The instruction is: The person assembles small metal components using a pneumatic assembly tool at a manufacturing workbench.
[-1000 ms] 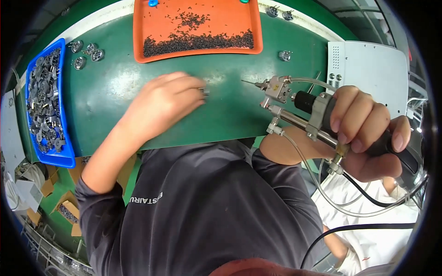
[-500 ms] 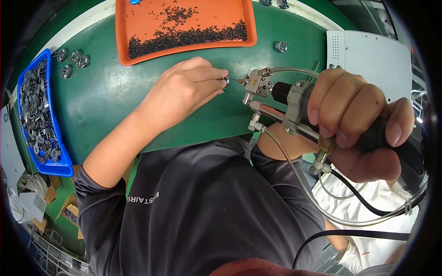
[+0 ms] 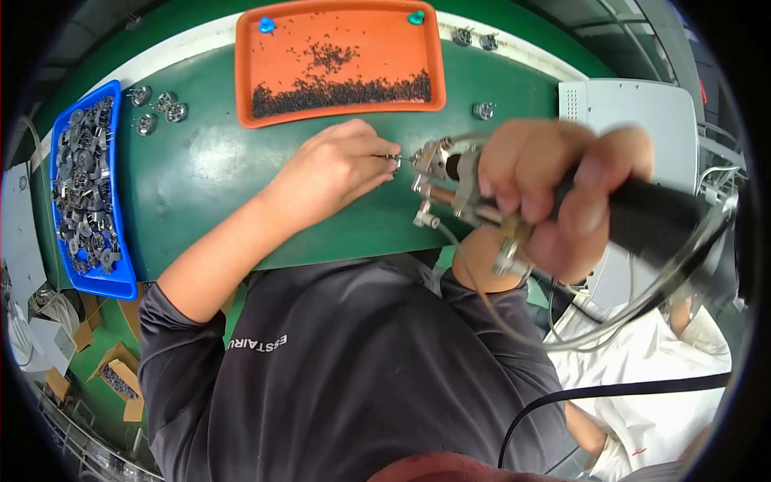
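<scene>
My left hand (image 3: 337, 169) is closed, pinching a small round black-and-silver part (image 3: 397, 163) between its fingertips just above the green bench. Most of that part is hidden by the fingers. My right hand (image 3: 554, 189) is wrapped round what looks like an electric screwdriver (image 3: 434, 165) with a metal head, clear hoses and a black body trailing to the right. Its thin tip points left, close to the part; motion blur keeps me from telling whether they touch.
Beyond my hands lies an orange tray (image 3: 244, 80) of tiny black screw-like pieces. A blue bin (image 3: 128, 277) of dark round parts stands left, with several loose parts (image 3: 165, 103) beside it. One part (image 3: 483, 111) sits near the grey-white box (image 3: 634, 104). Hoses and a black cord hang right.
My right hand and the screwdriver have moved left, bringing the tip closer to the part. The left hand keeps its pinch. The whole view has shifted, showing more of the orange tray.
</scene>
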Motion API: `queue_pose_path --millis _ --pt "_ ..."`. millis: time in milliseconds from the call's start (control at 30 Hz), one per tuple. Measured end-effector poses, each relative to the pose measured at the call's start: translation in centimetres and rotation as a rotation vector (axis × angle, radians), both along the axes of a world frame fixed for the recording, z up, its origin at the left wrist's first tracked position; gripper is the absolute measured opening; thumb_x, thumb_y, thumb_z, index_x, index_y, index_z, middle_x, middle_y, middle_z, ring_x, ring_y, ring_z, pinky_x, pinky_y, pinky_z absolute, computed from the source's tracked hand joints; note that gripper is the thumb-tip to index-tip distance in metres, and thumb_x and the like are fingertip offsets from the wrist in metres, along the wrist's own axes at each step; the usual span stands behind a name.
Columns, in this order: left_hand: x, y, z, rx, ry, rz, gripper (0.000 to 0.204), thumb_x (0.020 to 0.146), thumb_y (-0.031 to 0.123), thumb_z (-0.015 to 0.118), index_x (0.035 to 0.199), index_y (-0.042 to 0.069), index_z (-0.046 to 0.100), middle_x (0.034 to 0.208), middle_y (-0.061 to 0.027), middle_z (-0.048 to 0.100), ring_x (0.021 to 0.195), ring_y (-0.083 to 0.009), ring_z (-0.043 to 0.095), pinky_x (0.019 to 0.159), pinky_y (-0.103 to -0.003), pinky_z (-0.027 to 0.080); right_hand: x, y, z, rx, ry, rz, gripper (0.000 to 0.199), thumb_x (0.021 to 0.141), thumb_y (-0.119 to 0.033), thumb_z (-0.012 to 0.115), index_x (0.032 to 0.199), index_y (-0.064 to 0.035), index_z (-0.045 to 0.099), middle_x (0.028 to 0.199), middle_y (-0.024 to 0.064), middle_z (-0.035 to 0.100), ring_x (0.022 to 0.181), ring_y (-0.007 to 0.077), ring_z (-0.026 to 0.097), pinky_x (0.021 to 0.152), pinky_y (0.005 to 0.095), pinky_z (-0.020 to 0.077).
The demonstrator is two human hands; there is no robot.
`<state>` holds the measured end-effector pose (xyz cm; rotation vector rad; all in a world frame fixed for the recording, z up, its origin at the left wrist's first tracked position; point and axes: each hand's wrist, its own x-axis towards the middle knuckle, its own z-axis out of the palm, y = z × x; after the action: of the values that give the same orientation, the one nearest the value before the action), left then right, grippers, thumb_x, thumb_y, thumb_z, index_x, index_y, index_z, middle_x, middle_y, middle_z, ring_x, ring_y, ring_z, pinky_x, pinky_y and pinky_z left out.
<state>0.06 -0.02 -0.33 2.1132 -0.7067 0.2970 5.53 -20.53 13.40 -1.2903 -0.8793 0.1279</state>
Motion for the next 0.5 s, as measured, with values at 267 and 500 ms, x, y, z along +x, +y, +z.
queue_pose_path --millis 267,500 --pt "-0.2 0.6 0.3 0.029 -0.015 -0.006 0.020 0.077 0.008 0.084 0.095 0.002 0.077 0.102 -0.0079 0.073 0.095 -0.0284 0.068 0.083 -0.040 0.057 0.6 -4.3 1.6 0.119 -0.053 0.151 0.038 0.108 -0.046 0.052 0.127 -0.0134 0.054 0.076 -0.0016 0.052 0.065 0.0135 0.051 0.065 0.0313 0.0433" --pt "0.1 0.5 0.2 0.027 0.014 0.004 0.018 0.076 0.006 0.083 0.093 0.002 0.077 0.104 -0.0073 0.074 0.094 -0.0275 0.069 0.083 -0.040 0.058 0.9 -3.8 1.1 0.123 -0.015 0.144 0.039 0.108 -0.048 0.052 0.126 -0.0133 0.057 0.077 -0.0022 0.052 0.066 0.0127 0.051 0.067 0.0320 0.0426"
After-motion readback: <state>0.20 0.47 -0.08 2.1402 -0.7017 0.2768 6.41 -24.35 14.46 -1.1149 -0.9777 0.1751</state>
